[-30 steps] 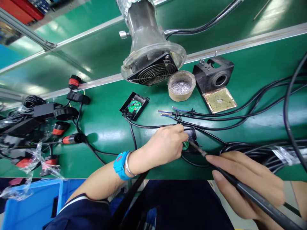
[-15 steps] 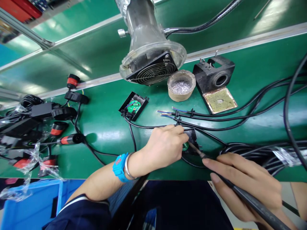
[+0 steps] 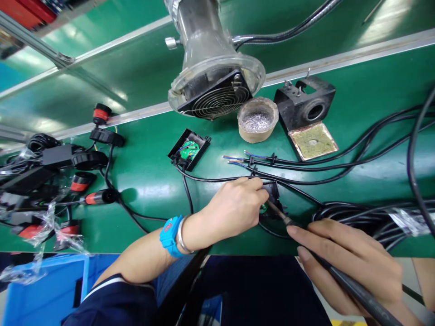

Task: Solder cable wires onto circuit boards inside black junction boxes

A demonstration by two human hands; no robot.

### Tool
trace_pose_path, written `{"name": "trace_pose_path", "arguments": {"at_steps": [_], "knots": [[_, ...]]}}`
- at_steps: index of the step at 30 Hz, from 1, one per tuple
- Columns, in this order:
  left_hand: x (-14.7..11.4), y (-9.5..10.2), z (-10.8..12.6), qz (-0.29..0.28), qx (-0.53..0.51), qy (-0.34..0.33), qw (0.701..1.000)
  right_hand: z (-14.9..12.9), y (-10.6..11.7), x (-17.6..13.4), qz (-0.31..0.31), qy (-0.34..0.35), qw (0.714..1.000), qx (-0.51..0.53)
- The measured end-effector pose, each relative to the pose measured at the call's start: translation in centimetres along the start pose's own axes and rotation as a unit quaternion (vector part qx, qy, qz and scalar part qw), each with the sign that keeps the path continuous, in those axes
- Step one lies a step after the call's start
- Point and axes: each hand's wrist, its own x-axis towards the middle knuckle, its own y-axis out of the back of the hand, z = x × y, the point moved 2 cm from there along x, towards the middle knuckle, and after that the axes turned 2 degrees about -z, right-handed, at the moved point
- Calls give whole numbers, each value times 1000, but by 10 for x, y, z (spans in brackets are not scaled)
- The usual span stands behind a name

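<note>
My right hand (image 3: 353, 258) grips a soldering iron (image 3: 340, 276) by its dark handle. The iron's tip reaches a green circuit board (image 3: 263, 208) inside a small black housing (image 3: 272, 192) near the front of the bench. Over the left part of that housing lies my left hand (image 3: 238, 201), closed with its fingers curled; whatever it pinches is hidden beneath them. A blue watch (image 3: 171, 235) is on the left wrist. Behind the hands lie black cables (image 3: 292, 163) with stripped thin wire ends. Another open black housing (image 3: 189, 151) with a green board stands further back.
A fume extractor (image 3: 217, 99) hangs over the bench. Beside it stand a bowl of solder bits (image 3: 257, 122) and an iron stand (image 3: 307, 102) with a yellowish sponge (image 3: 313, 141). Black-and-red connectors (image 3: 81, 181) crowd the left, and coiled cable (image 3: 360, 210) lies right.
Both hands stay almost where they were, with the iron's tip still at the board. The whole view has shifted very slightly.
</note>
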Motion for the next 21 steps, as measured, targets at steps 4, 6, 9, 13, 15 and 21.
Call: {"name": "trace_pose_path", "arguments": {"at_steps": [4, 6, 9, 13, 15, 21], "knots": [[1, 1, 0, -3, 1, -5, 1000, -4, -4, 1, 4, 27, 999, -25], [1, 0, 0, -5, 1, -6, 1000, -4, -6, 0, 4, 45, 999, -25], [0, 0, 0, -11, 0, -3, 1000, -4, -5, -3, 7, 44, 999, -29], [1, 0, -1, -19, -2, 1, 1000, -4, 3, -7, 4, 7, 999, -39], [1, 1, 0, -19, 0, 0, 1000, -3, 7, -9, 9, -6, 1000, -27], [0, 0, 1, -14, 9, -4, 1000, 0, 13, -7, 33, -19, 999, 8]]}}
